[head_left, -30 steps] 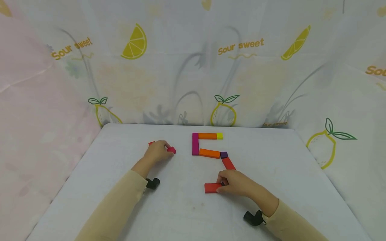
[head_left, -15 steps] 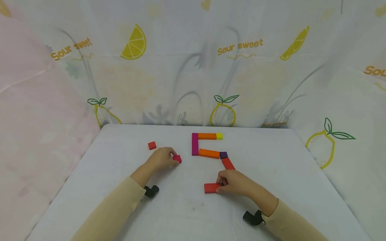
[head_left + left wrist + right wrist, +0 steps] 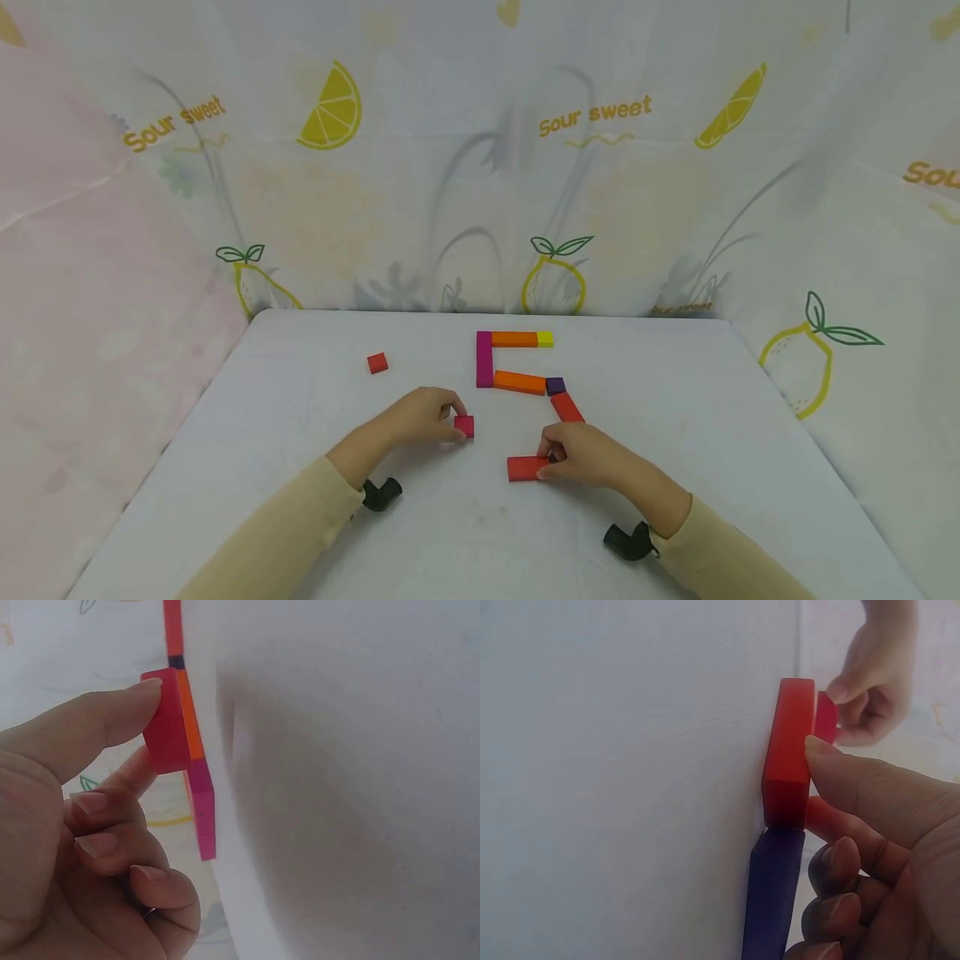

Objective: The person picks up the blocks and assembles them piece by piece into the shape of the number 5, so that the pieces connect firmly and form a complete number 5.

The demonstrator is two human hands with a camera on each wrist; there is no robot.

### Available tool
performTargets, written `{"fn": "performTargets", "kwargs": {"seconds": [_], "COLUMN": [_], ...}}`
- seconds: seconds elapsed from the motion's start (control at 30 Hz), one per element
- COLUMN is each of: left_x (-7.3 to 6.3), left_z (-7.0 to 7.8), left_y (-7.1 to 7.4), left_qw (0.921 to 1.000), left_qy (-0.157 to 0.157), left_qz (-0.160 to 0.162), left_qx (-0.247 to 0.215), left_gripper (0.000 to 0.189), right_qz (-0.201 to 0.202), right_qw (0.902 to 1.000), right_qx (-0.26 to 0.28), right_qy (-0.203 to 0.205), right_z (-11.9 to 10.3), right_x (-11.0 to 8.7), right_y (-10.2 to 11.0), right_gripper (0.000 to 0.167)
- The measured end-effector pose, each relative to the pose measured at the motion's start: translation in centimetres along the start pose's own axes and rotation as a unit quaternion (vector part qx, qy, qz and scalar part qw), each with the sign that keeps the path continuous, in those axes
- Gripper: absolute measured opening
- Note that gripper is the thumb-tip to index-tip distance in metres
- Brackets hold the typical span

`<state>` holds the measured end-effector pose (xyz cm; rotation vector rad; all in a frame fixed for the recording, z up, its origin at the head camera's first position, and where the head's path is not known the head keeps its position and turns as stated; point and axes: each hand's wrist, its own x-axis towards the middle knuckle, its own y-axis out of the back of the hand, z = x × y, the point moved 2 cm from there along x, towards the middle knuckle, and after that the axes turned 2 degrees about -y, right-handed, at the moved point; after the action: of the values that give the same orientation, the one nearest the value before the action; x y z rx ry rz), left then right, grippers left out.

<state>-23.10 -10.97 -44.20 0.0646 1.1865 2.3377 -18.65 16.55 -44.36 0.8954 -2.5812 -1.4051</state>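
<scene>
My left hand (image 3: pixel 420 418) pinches a small crimson block (image 3: pixel 464 427) between thumb and forefinger; the left wrist view shows this block (image 3: pixel 169 724) held above the tabletop. To its right, my right hand (image 3: pixel 588 457) grips a red block (image 3: pixel 525 468) that lies on the table. In the right wrist view a dark blue-purple block (image 3: pixel 774 892) adjoins the near end of this red block (image 3: pixel 789 750); the hand mostly hides it from the head view. Beyond the right hand lies another red block (image 3: pixel 567 407), touching or nearly touching a small purple block (image 3: pixel 555 386).
On the white table (image 3: pixel 675 400), a magenta block (image 3: pixel 484 359), two orange blocks (image 3: pixel 517 382) and a small yellow block (image 3: pixel 545 339) join the laid-out line. A small red block (image 3: pixel 377 362) lies apart at the left. A printed cloth (image 3: pixel 420 167) hangs behind.
My left hand has brought the crimson block rightward and nearer to me, away from the lone small red block, which has come into full view. The right hand stays on its red block.
</scene>
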Motion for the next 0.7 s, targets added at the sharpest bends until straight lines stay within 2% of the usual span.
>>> {"fn": "performTargets", "kwargs": {"seconds": [0.13,0.33,0.7], "left_x": [-0.4,-0.9,-0.9], "left_z": [0.6,1.3,1.7], "left_y": [-0.5,-1.0,-2.4], "left_qw": [0.9997,0.999,0.9972], "left_qy": [-0.019,-0.026,-0.051], "left_qz": [-0.016,-0.036,-0.055], "left_qx": [0.009,0.004,0.007], "left_gripper": [0.025,0.025,0.025], "right_qz": [-0.001,-0.004,-0.004], "right_qw": [1.0,1.0,0.9999], "right_qx": [0.001,0.003,-0.003], "right_qy": [-0.003,-0.008,-0.011], "right_z": [0.0,0.1,0.1], "right_x": [0.1,0.2,0.3], "right_y": [-0.1,-0.1,-0.1], "right_gripper": [0.018,0.018,0.018]}}
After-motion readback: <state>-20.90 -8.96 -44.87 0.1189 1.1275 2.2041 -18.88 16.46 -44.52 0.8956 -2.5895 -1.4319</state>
